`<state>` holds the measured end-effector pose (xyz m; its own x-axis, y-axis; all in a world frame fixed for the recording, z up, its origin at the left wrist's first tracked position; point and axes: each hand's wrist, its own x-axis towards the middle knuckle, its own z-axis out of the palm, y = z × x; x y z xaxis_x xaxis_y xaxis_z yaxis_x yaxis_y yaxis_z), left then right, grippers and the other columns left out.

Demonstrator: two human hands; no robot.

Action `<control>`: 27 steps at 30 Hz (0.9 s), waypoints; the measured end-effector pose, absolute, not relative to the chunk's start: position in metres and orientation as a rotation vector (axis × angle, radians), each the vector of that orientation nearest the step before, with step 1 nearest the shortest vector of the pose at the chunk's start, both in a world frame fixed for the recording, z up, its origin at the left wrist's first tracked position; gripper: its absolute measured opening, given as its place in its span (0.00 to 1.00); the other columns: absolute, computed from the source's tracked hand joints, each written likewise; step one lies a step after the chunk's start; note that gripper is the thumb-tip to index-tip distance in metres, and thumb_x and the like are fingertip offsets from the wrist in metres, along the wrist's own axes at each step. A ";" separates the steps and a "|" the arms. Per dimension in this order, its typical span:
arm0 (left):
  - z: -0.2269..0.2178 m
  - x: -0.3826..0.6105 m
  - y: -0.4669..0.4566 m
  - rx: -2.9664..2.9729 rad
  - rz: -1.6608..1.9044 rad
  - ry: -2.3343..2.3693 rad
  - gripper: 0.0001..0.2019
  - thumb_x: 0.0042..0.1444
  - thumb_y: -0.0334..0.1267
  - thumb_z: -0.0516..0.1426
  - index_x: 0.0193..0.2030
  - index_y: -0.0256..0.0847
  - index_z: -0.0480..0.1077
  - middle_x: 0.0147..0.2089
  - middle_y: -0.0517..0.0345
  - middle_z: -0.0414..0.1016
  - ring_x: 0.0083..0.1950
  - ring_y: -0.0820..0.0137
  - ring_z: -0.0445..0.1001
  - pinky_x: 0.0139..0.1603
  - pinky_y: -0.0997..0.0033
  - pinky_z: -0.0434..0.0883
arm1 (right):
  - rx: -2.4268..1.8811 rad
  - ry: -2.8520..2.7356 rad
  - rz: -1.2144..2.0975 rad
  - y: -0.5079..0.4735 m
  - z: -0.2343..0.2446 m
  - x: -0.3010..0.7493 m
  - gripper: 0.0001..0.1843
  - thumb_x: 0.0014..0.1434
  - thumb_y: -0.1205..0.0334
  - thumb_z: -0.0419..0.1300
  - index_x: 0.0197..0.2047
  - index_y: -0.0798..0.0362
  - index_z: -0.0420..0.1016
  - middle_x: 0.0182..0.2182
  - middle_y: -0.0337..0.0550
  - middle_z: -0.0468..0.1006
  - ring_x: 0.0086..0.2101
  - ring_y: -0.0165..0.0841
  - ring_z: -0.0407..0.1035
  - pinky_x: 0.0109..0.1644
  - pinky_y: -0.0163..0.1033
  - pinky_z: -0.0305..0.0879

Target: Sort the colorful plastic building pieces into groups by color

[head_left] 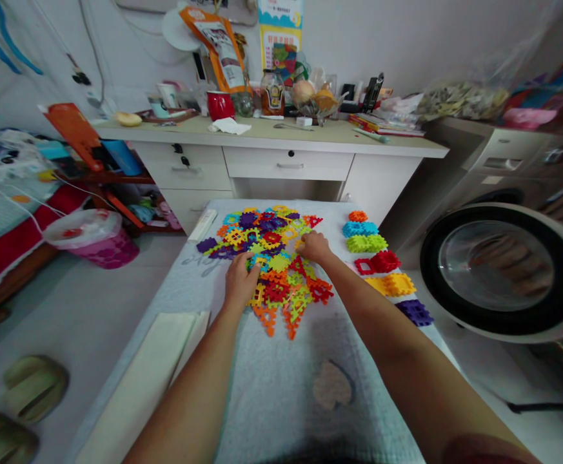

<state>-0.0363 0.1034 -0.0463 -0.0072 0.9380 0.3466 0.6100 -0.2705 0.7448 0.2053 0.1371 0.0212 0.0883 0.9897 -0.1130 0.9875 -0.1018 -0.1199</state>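
Observation:
A heap of colourful plastic interlocking pieces point(278, 263) lies on the grey cloth-covered table. At its near left edge my left hand point(242, 280) rests against blue and green pieces. Its thumb stands apart from the bent fingers. On the heap's right side my right hand point(315, 247) has its fingers curled together, touching yellow-green pieces; its fingertips are hidden, so what they pinch cannot be made out. Along the table's right side run sorted groups: orange point(357, 216), blue point(360, 229), green point(367, 243), red point(378, 263), yellow point(391, 284) and purple point(414, 312).
A white strip point(202, 225) and a pale folded panel point(158, 361) lie along the table's left side. Beyond stands a cluttered white desk point(288, 161). An open washer door point(498, 270) is at right, a pink bin point(95, 238) at left.

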 end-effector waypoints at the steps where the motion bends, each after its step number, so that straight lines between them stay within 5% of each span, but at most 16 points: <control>1: -0.046 -0.036 0.103 1.902 1.175 1.603 0.16 0.58 0.42 0.55 0.51 0.43 0.72 0.54 0.49 0.75 0.59 0.58 0.73 0.65 0.54 0.67 | -2.318 -2.099 0.261 0.139 0.023 0.203 0.24 0.61 0.50 0.62 0.57 0.53 0.76 0.57 0.59 0.73 0.56 0.50 0.68 0.55 0.50 0.68; 15: -0.049 -0.038 0.104 1.894 1.167 1.605 0.17 0.58 0.45 0.55 0.52 0.43 0.72 0.56 0.48 0.75 0.61 0.57 0.72 0.66 0.53 0.67 | -2.239 -2.236 0.161 0.142 0.026 0.196 0.27 0.60 0.47 0.62 0.56 0.56 0.78 0.56 0.61 0.75 0.55 0.49 0.69 0.55 0.47 0.69; 27: -0.050 -0.039 0.104 1.878 1.172 1.592 0.17 0.57 0.45 0.55 0.51 0.43 0.72 0.55 0.48 0.75 0.60 0.58 0.72 0.66 0.53 0.66 | -1.782 -2.202 0.306 0.104 0.081 0.267 0.25 0.58 0.60 0.65 0.58 0.56 0.76 0.53 0.51 0.78 0.48 0.39 0.74 0.55 0.41 0.68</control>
<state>-0.0392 0.1039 -0.0502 -0.0066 0.9433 0.3319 0.5967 -0.2627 0.7583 0.2674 0.1041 0.0807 -0.1918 0.9772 0.0914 0.9151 0.2117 -0.3431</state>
